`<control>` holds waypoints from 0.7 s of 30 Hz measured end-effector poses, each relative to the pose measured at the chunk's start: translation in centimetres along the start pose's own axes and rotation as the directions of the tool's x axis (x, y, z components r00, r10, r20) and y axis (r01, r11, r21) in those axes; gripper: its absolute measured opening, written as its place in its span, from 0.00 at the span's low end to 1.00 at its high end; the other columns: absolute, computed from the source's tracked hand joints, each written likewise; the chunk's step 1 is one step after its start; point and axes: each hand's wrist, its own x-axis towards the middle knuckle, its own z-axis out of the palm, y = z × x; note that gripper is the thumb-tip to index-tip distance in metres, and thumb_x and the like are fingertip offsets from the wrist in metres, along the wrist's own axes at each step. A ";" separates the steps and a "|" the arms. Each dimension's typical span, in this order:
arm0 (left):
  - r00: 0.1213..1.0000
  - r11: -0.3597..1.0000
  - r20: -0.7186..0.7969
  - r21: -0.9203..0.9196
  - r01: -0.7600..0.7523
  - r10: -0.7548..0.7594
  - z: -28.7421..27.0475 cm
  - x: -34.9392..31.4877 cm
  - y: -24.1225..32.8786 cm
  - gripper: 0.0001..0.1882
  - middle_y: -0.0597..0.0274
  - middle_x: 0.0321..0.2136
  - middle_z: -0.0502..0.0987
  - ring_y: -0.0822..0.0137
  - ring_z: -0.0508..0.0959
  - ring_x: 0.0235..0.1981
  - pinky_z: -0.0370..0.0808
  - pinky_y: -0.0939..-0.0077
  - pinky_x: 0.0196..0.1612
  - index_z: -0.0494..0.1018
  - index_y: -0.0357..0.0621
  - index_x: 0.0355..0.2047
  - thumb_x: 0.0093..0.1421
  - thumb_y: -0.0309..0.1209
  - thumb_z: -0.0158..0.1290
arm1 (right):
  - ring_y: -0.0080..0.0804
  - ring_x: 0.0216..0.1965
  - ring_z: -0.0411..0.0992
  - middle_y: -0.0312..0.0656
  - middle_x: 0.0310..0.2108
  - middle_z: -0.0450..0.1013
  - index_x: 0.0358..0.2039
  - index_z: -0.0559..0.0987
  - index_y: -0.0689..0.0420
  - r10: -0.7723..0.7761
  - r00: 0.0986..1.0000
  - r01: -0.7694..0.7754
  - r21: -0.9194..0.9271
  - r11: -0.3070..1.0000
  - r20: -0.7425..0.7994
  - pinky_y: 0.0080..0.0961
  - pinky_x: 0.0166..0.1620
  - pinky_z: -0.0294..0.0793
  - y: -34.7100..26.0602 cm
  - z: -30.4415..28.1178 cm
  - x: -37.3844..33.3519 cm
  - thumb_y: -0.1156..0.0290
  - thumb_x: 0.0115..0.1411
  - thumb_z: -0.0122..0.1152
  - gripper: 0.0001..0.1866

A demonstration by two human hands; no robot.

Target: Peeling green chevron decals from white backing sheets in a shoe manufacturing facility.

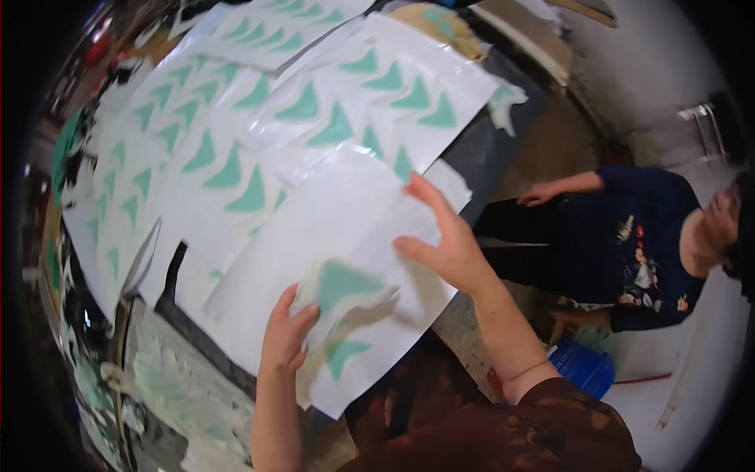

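In my left hand [287, 330] is a thin pale piece with a green curved-triangle patch [342, 287], pinched by its left edge between thumb and fingers. It is held tilted over a white sheet [314, 212] at the near side of the table. Another green patch [344, 355] lies on that sheet, just below the held piece. My right hand [440, 232] hovers over the sheet's right part, thumb and fingers apart, with nothing in it.
Overlapping white sheets [208, 228] with rows of green patches cover the table. A dark cloth strip [177, 271] and a pale-smeared surface [173, 377] lie at the near left. A person in dark clothes [629, 244] stands at the right, near a blue bucket [586, 368].
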 end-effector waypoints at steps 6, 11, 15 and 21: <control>0.994 0.987 0.110 -0.162 0.009 0.009 0.1 -0.6 0.0 0.23 0.58 0.47 0.74 0.68 0.75 0.46 0.72 0.73 0.51 0.66 0.37 0.54 0.58 0.20 0.54 | 0.31 0.56 0.65 0.45 0.52 0.69 0.59 0.66 0.61 0.220 0.831 -0.310 0.097 0.946 0.511 0.27 0.56 0.65 0.7 5.1 2.1 0.64 0.51 0.69 0.37; 0.994 0.964 0.105 -0.265 0.034 -0.006 -1.1 -1.1 -1.5 0.22 0.60 0.45 0.75 0.70 0.74 0.46 0.72 0.74 0.51 0.67 0.39 0.54 0.59 0.23 0.55 | 0.22 0.38 0.70 0.37 0.37 0.74 0.45 0.75 0.62 0.310 0.716 -0.455 0.081 0.887 0.626 0.21 0.43 0.70 1.0 8.0 1.6 0.67 0.52 0.67 0.22; 0.972 0.990 0.228 -0.110 0.093 -0.066 -4.6 -1.8 -3.0 0.19 0.63 0.42 0.76 0.74 0.75 0.43 0.71 0.77 0.49 0.69 0.40 0.53 0.61 0.28 0.54 | 0.17 0.33 0.71 0.32 0.32 0.75 0.40 0.78 0.62 0.338 0.681 -0.422 -0.028 0.906 0.649 0.17 0.38 0.71 2.4 8.0 1.0 0.74 0.53 0.66 0.13; 0.950 0.865 -0.252 0.500 -0.037 0.186 -10.6 -0.8 -1.9 0.19 0.61 0.35 0.76 0.70 0.75 0.36 0.72 0.76 0.43 0.73 0.39 0.48 0.57 0.30 0.57 | 0.17 0.34 0.69 0.32 0.31 0.74 0.37 0.79 0.61 0.369 0.305 -0.620 -0.111 0.777 0.878 0.18 0.38 0.69 2.3 6.8 3.0 0.74 0.52 0.66 0.12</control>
